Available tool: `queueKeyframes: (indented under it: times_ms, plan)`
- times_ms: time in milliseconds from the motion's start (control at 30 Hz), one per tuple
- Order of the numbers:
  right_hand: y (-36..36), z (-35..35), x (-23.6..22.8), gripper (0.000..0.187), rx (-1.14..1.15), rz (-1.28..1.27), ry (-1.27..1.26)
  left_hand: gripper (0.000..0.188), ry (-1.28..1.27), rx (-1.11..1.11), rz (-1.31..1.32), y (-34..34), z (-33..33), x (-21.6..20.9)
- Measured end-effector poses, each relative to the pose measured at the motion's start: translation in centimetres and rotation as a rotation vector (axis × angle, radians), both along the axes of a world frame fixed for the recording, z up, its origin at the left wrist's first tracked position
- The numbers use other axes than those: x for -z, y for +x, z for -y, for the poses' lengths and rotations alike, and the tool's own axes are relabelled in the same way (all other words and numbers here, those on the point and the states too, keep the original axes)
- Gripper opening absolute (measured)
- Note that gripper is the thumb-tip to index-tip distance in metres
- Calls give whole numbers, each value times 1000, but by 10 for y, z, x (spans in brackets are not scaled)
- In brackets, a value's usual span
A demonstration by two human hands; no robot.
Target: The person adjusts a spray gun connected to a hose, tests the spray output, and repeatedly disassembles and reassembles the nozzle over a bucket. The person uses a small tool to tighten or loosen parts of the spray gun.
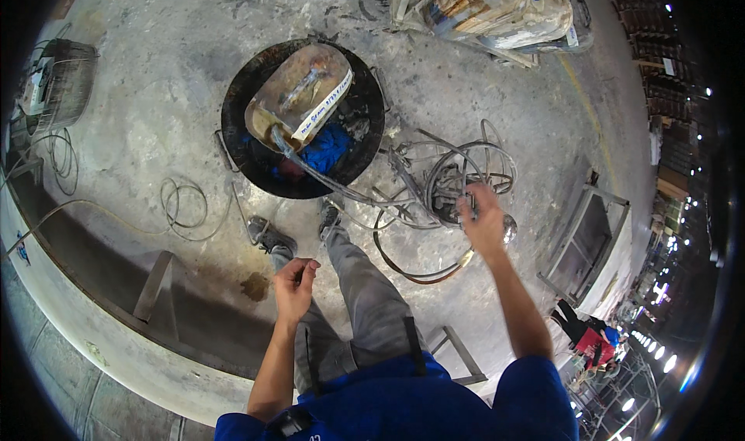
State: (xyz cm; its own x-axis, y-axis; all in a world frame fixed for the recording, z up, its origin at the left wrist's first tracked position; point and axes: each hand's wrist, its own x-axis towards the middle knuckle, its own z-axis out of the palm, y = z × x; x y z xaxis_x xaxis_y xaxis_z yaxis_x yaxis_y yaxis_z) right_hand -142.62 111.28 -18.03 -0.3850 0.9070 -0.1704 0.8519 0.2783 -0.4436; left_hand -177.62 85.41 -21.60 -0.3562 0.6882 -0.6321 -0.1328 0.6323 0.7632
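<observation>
My right hand (486,222) reaches over a tangle of hoses (489,154) and dark metal fittings (444,200) on the floor. Its thumb and fingers look a little apart, and I see nothing held in them. A shiny round metal part (509,228) shows just beside that wrist. My left hand (295,287) hovers in front of my legs, fingers curled in, with nothing visible in it. Ahead stands a round black pan (365,158), holding a brown-grey block-shaped container (303,84) with a written white strip and a crumpled blue sheet (327,148). Hoses run from the container's near end toward the tangle.
A thin hose (185,208) loops on the floor at left, near a low wall (116,328). A wire basket (70,80) stands far left. Wrapped goods (497,10) sit on a pallet at the back. At right lies a metal frame (590,239); another person (594,344) is beyond.
</observation>
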Motion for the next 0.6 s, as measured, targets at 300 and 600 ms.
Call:
queueKeyframes:
  times_ms: [300, 600]
  plan:
    - [-104, 102, -121, 20, 304, -790, -660, 11, 407, 428, -72, -2, -49, -154]
    - [-69, 221, -290, 34, 405, -984, -537, 10, 621, 705, -69, 12, -2, -316]
